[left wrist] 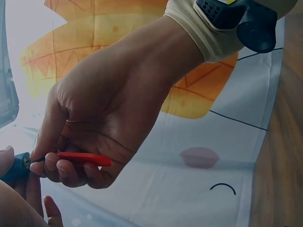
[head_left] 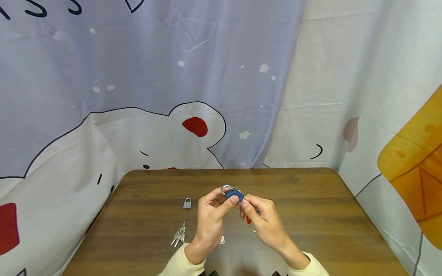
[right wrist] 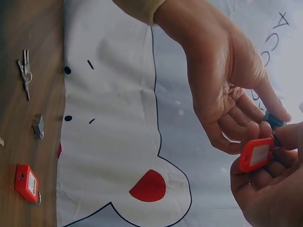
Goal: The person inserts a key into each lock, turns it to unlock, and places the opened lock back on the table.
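My left hand (head_left: 211, 216) holds a small blue padlock (head_left: 235, 195) between thumb and fingers, its silver shackle pointing up and left. With my right hand (head_left: 265, 219) I pinch a key (left wrist: 39, 161) at the padlock's underside, where the keyhole faces. From that key hangs a red key tag (right wrist: 258, 155) with a pale label, lying against the right fingers. Both hands meet above the middle of the table, fingertips close together. Most of the key is hidden by the right thumb and fingers.
On the wooden table (head_left: 310, 199), a small grey padlock (head_left: 187, 204) lies left of the hands, with a bunch of keys (head_left: 179, 234) nearer me. A red padlock (right wrist: 27, 183) shows in the right wrist view. A small white piece (head_left: 222, 240) lies beside my left wrist. A printed curtain (head_left: 155, 69) hangs behind.
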The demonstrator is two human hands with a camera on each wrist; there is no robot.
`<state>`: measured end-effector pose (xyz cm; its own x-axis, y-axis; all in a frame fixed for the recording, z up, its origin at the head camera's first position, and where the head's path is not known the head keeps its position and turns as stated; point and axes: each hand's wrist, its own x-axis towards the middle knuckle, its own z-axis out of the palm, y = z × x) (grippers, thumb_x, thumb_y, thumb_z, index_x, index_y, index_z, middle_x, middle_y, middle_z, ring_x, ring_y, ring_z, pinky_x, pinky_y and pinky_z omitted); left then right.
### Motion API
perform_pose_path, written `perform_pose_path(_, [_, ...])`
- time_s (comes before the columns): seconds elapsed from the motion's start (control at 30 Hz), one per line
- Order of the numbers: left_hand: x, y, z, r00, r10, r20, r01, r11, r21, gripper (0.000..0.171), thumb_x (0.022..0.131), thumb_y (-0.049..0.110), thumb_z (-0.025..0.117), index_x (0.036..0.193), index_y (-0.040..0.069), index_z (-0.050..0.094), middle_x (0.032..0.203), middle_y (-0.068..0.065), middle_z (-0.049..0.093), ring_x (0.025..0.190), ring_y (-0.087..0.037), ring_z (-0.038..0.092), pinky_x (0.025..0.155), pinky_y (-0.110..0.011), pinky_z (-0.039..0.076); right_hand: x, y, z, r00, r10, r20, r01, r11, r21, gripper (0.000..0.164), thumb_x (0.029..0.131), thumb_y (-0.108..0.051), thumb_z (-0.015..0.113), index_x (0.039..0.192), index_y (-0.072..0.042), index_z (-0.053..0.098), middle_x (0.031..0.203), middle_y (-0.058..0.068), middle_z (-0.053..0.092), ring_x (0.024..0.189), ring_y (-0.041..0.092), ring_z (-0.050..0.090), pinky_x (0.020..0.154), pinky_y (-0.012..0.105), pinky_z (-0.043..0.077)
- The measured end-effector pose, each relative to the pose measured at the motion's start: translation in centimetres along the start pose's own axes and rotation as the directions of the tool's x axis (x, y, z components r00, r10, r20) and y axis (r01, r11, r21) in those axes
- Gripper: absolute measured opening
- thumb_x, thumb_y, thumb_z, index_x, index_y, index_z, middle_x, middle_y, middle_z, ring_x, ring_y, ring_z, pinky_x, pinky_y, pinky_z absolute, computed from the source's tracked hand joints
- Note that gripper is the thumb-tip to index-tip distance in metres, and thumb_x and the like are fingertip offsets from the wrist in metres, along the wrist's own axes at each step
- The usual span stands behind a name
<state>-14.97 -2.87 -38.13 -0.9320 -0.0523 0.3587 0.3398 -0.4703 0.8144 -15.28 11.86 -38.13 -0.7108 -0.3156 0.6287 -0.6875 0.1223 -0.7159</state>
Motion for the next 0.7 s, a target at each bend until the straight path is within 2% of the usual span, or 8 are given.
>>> perform_pose_path(0.27, [-0.14,0.04,-0.15,1.000,0.011,0.012,-0.011,0.999,0.035,0.025,0.082,0.000,0.075,0.091,0.023,0.072,0.081,0.009,0.073,0.074,-0.004,0.067,0.073,-0.022,0.055,-0.12,0.05,0.05,0.995,0.080,0.051,-0.087,0.985,0.150,0.024,0.100,0.001,0.045,0.085,-0.007,0.062,0.066,0.011,0.057,0.059,0.009,0.057,0.053,0.027,0.048])
perform_pose_path(0.5, [-0.12,0.15,-0.23,1.000,0.017,0.013,-0.018,0.999,0.049,0.024,0.081,0.002,0.076,0.092,0.024,0.073,0.084,0.009,0.073,0.079,-0.005,0.068,0.074,-0.022,0.056,-0.11,0.02,0.05,0.994,0.069,0.084,-0.089,0.960,0.264,0.022,0.101,0.003,0.042,0.089,0.004,0.060,0.068,0.019,0.054,0.061,0.015,0.057,0.056,0.030,0.053])
perform_pose_path(0.7, [-0.10,0.19,-0.35,1.000,0.025,0.018,-0.025,0.998,0.055,0.027,0.081,0.001,0.076,0.092,0.024,0.073,0.085,0.009,0.074,0.079,-0.005,0.068,0.074,-0.022,0.056,-0.12,0.12,0.03,0.987,0.106,0.124,-0.143,0.925,0.351,0.024,0.102,0.000,0.040,0.090,0.008,0.058,0.069,0.021,0.050,0.063,0.011,0.057,0.060,0.030,0.054])
